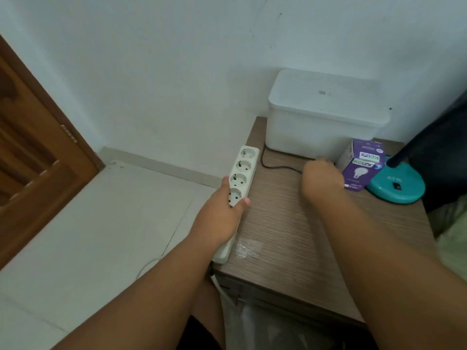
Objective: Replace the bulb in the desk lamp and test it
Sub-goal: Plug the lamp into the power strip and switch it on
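Observation:
My left hand (222,215) grips a white power strip (241,178) with several empty sockets, lying along the left edge of the wooden table (290,223). My right hand (321,178) is closed around the lamp's dark cord (275,167), just left of a purple bulb box (358,170). The plug itself is hidden inside the fist. The desk lamp's teal round base (399,185) stands at the right, with its dark stem (414,145) rising out of view.
A white lidded plastic box (323,117) stands at the table's back against the wall. A scrap of clear plastic (246,246) lies near the front left. A brown wooden door (32,147) is at the left, with white floor tiles (101,223) below.

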